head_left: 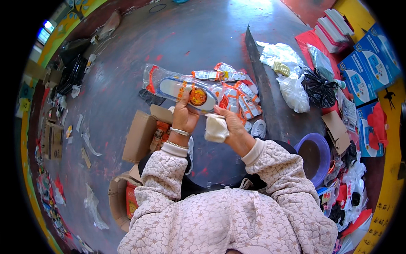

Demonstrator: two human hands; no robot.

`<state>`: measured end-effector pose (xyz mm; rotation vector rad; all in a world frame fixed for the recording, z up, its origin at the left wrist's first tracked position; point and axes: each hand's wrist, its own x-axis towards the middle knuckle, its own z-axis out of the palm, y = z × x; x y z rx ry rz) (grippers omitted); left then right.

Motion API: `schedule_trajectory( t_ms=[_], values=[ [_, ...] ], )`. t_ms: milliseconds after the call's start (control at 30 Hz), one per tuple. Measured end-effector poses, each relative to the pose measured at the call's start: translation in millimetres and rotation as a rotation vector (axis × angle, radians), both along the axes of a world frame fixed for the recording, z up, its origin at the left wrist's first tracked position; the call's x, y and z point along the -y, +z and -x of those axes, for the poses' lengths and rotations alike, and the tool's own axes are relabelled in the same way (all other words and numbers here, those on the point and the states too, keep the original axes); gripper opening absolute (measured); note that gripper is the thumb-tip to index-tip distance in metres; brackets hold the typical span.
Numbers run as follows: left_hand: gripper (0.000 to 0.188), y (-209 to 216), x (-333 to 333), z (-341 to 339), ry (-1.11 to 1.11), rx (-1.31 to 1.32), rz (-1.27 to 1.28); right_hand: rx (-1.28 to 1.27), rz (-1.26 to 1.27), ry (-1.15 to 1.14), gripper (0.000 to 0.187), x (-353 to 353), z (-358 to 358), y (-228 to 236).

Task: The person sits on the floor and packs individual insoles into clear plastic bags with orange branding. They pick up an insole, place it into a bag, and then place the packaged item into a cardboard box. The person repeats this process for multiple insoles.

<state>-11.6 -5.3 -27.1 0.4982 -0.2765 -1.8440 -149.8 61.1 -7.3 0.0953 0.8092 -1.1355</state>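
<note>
My left hand (pixel 184 116) grips a long clear plastic package (pixel 182 86) holding a pale insole-shaped item with an orange round label. It is held level in front of me. My right hand (pixel 230 125) pinches the package's right end and also clutches a wad of white cloth or paper (pixel 215 129). Just beyond the hands lies a heap of similar orange-and-white packets (pixel 239 95) on the grey floor.
An open cardboard box (pixel 141 135) with orange packets sits to my left, another box (pixel 122 199) lower down. A long dark plank (pixel 262 80) runs at right, with plastic bags (pixel 292 89), a purple basin (pixel 315 154) and blue boxes (pixel 366 67) beyond. Litter lines the left edge.
</note>
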Motion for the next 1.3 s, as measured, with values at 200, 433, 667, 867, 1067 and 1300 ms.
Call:
schedule_trajectory(
  t_ms=[200,433,667,867,1067,1300],
  values=[
    [0.028,23,1,-28,0.015,0.212,0.024,-0.381,0.095,-0.139,0.011,7,61,23],
    [0.029,31,-30,2,-0.457,0.262,0.084,-1.721,1.156,-0.21,0.013,4,22,50],
    [0.05,44,-44,-5,-0.694,0.452,0.253,-1.205,0.414,-0.232,0.027,45,89,31],
    [0.046,46,-49,-4,-0.824,0.558,0.338,-0.974,0.435,0.311,0.034,29,75,38],
    [0.048,48,-36,-16,-0.8,0.205,0.138,-0.483,0.391,0.185,0.018,25,67,42],
    [0.044,43,-37,-2,-0.803,0.507,0.165,-0.792,0.469,0.23,0.014,22,66,60]
  ],
)
